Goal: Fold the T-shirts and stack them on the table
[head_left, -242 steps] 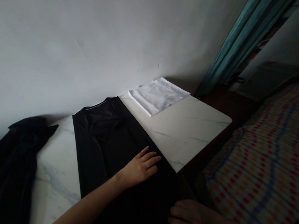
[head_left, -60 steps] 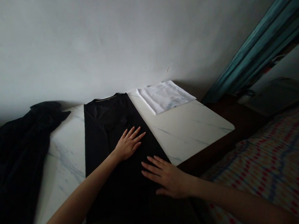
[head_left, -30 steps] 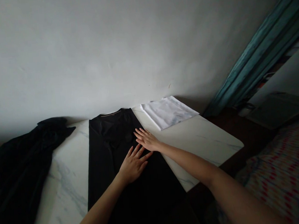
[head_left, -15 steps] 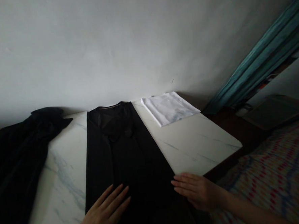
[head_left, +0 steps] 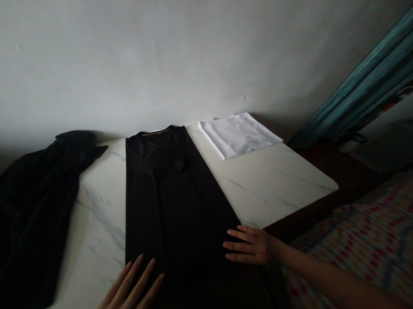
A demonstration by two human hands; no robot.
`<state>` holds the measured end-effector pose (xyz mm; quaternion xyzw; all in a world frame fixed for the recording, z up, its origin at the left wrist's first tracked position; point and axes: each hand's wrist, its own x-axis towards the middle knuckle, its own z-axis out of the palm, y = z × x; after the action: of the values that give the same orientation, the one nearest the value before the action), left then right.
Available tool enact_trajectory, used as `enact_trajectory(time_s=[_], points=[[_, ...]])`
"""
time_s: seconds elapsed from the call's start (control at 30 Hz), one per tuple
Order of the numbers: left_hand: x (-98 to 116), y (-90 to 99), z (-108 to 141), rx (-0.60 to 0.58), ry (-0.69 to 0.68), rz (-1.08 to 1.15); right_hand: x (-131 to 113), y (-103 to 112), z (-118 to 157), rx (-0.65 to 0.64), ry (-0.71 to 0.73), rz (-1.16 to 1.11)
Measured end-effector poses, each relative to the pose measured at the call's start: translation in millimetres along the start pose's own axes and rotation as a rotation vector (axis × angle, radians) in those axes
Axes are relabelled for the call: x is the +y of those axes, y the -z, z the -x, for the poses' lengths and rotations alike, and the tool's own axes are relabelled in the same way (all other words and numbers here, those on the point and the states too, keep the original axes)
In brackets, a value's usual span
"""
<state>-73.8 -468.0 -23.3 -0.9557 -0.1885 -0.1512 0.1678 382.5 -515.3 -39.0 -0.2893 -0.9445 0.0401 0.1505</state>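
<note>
A black garment [head_left: 181, 202] with a neckline at the wall end lies flat in a long, narrow strip on the white marbled table [head_left: 101, 207]. Its near end drops into darkness at the bottom of the view. My left hand [head_left: 126, 297] rests with spread fingers on its near left edge. On the near right edge lies my right hand [head_left: 249, 246], fingers stretched out flat across the cloth. Neither hand grips anything.
A folded white cloth [head_left: 238, 136] lies on the table's far right, by the wall [head_left: 172, 58]. At left is a crumpled black garment [head_left: 38, 206]. A patterned fabric [head_left: 369, 247] covers something at lower right; a teal curtain [head_left: 355, 77] hangs behind.
My left hand has slid toward me and left. My right hand has moved slightly left, its fingers now further apart and over the cloth. The view has shifted a little.
</note>
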Motion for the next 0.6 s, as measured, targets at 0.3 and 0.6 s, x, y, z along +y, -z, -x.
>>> enact_trajectory(time_s=[0.3,0.6], points=[[7.0,19.4,-20.0,-0.23,-0.15,0.336,-8.2,3.1,-6.1,-0.067,0.009,-0.099],[-23.0,52.5,-20.2,-0.402,0.121,0.769,-10.4,60.6,-38.6,-0.102,-0.28,-0.885]])
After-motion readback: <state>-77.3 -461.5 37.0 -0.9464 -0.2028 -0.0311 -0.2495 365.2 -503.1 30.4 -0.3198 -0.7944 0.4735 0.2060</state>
